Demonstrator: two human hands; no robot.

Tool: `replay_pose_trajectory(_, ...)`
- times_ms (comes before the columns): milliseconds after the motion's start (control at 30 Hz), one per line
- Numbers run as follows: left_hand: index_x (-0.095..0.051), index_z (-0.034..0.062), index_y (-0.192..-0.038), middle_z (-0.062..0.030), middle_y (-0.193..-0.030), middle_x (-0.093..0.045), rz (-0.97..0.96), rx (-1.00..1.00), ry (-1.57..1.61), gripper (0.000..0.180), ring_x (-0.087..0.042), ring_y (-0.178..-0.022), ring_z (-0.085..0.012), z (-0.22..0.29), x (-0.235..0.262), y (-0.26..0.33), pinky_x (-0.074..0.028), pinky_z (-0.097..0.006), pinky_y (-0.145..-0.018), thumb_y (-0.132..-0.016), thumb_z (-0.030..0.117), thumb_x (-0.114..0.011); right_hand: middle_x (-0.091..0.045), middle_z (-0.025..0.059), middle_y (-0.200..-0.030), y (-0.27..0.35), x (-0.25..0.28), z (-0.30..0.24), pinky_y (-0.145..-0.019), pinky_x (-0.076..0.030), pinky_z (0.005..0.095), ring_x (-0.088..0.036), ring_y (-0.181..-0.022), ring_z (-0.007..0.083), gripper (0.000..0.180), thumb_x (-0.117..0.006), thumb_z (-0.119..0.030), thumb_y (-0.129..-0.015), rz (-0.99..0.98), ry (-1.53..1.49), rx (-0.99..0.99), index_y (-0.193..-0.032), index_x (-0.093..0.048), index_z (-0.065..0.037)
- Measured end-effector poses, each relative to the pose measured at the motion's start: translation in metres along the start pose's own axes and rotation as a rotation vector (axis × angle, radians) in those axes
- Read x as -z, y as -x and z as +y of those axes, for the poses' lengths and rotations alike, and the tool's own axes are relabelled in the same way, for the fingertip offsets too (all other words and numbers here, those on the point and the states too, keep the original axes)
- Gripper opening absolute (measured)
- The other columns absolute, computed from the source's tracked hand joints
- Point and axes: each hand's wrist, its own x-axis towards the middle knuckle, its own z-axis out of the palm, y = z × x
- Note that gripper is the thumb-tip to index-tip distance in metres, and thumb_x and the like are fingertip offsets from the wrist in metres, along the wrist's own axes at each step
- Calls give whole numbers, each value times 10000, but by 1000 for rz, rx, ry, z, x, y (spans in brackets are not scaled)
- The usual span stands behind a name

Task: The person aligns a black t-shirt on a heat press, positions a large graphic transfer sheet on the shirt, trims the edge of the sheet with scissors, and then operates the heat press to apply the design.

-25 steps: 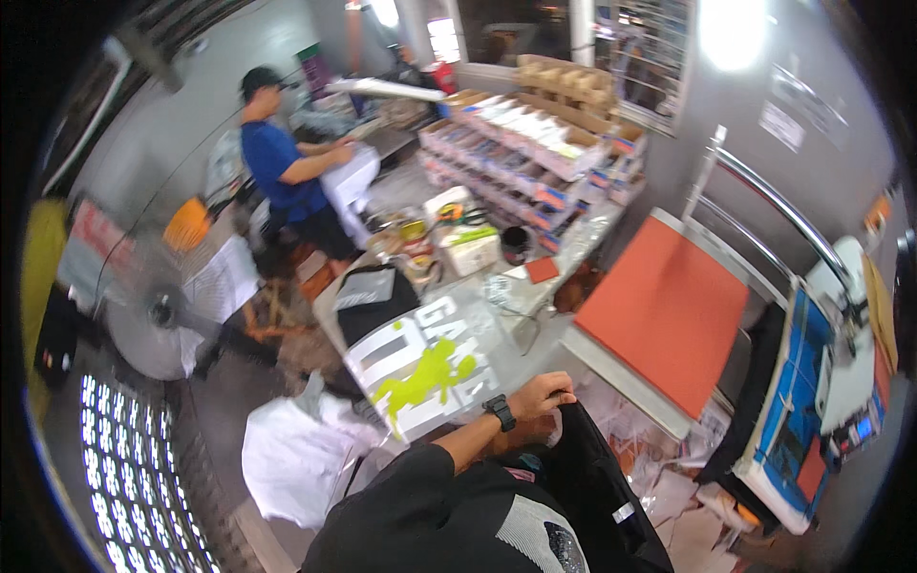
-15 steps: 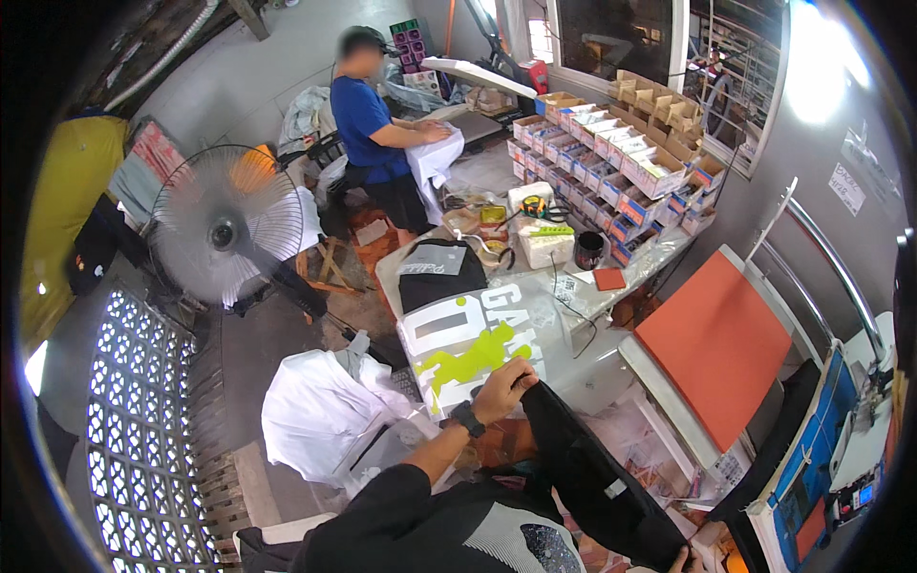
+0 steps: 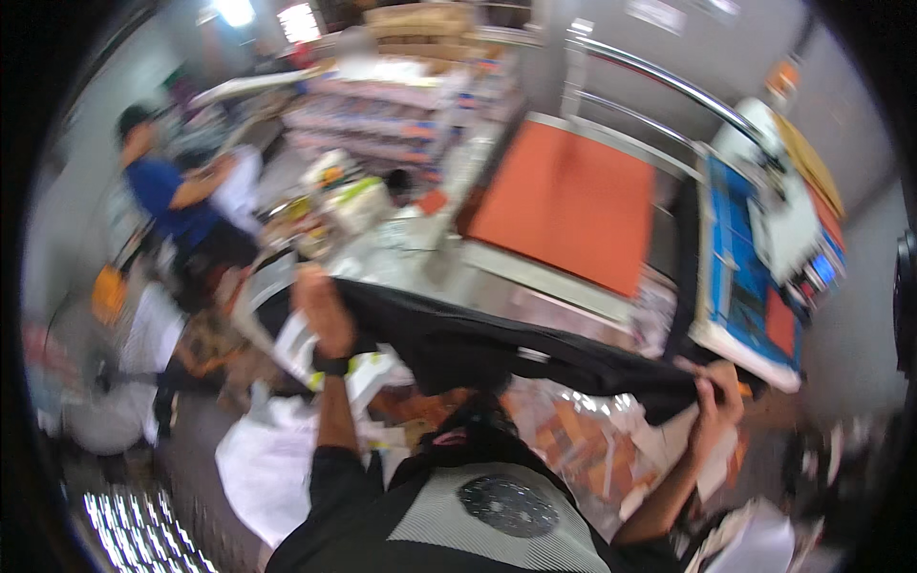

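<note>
A black garment (image 3: 592, 363) stretches across in front of me between my hands, folded long and slanting down to the right. A small white tag shows near its middle. My left hand (image 3: 325, 315), smeared by motion and with a dark watch on the wrist, is closed on its left end. My right hand (image 3: 721, 393) pinches the right end between thumb and fingers. Beyond the garment lies a heat press with an orange-red pad (image 3: 568, 205); its blue-and-white upper part (image 3: 731, 277) stands to the right. The left hand partly covers the printed white-and-green sheet behind it.
At the far left a person in a blue shirt (image 3: 177, 196) handles white cloth. Stacked small boxes (image 3: 373, 115) and a cluttered table (image 3: 420, 229) stand behind. White cloth (image 3: 258, 468) lies low on the left. Chrome rails (image 3: 659, 81) rise behind the press.
My view has swung right towards the press. The garment, which hung steeply down to the right, is now raised and spread nearly level. My right hand has come up into full view.
</note>
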Motion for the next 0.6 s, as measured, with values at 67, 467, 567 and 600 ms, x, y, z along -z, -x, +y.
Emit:
replay_pose_trajectory(67, -501, 6, -857, -54, -848, -494, -7, 1, 174, 246, -468, -815, -162, 61, -10, -67, -393, -292, -782, -1033, 165, -436, -550, 28, -773, -26, 9, -12, -736, -404, 257, -522, -774, 146, 82, -701, -30, -754, 28, -55, 49, -793, -640, 10)
replay_pose_trajectory(467, -634, -32, -983, -173, -856, -656, -546, 26, 304, 373, -607, -804, -237, 29, -391, -239, -468, -365, -755, -1003, 326, -529, -632, -39, -756, -358, -73, 122, -657, -402, 194, -525, -697, 39, 206, -803, -191, -817, 81, 54, -167, -833, -700, -13)
replay_pose_trajectory(567, -601, -17, -900, -148, -756, -603, -662, 56, 306, 374, -563, -717, -215, 11, -513, -220, -456, -365, -691, -1000, 337, -534, -622, -35, -722, -421, -91, 218, -629, -402, 211, -519, -682, 41, 241, -790, -229, -828, 26, 148, -218, -819, -704, -4)
replay_pose_trajectory(600, -580, -14, -864, -141, -716, -575, -722, 85, 297, 380, -539, -678, -213, -2, -548, -211, -447, -368, -664, -999, 339, -536, -616, -32, -709, -438, -101, 245, -622, -401, 215, -516, -675, 44, 252, -788, -237, -827, 18, 228, -223, -811, -702, -1)
